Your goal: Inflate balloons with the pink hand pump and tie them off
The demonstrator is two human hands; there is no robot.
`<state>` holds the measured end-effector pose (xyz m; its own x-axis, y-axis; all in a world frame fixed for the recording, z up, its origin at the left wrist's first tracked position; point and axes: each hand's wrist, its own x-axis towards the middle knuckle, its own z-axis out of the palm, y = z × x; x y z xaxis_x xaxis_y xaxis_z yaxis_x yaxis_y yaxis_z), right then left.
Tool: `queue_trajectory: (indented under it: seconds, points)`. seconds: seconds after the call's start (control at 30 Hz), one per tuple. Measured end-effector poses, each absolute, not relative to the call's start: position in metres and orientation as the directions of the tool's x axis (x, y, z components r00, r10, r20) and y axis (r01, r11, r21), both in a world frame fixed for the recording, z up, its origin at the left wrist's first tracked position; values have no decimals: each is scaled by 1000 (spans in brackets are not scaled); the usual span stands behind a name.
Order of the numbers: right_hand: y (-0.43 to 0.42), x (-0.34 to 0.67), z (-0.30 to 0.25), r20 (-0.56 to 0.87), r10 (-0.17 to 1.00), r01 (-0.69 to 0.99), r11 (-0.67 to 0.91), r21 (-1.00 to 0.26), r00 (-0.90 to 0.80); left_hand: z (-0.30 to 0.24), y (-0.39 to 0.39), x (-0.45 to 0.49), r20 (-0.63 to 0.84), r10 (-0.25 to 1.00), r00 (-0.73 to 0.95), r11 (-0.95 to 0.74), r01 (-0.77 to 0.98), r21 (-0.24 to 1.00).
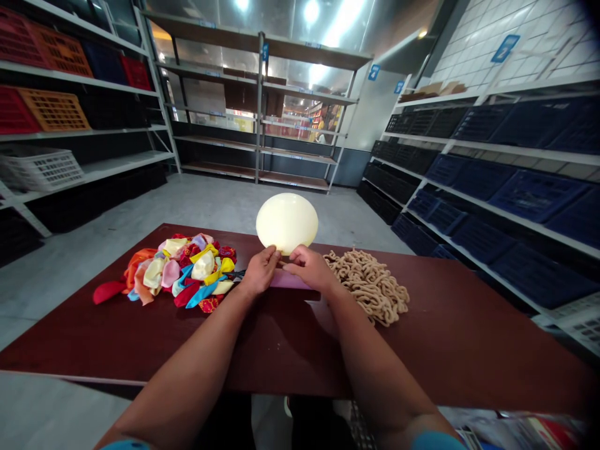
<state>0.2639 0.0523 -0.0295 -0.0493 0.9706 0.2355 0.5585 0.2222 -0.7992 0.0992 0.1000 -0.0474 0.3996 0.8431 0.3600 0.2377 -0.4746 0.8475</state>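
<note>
Pale yellow balloon [287, 220] stands above and just beyond the left hand [260, 270] and right hand [310, 267], both pinching its lower end, neither clearly nearer.

Overhead white glare on metallic panelling [281, 28]; soft shadow on tabletop [445, 337]; right corners vignetted, right-hand rack [525, 149] stretched by wide-angle distortion.

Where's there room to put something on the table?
The table is bare right of the tan rope pile and between the forearms. It's crowded left, under the colourful pile, and mid-table, where the left hand and right hand touch a pale balloon.
</note>
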Motion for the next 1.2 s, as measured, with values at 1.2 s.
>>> queue_trajectory:
  seconds: [1.2]
  points:
    - [50, 216, 16, 209, 949, 219, 261, -940, -234, -50, 77, 116, -133, 565, 814, 440, -161, 884]
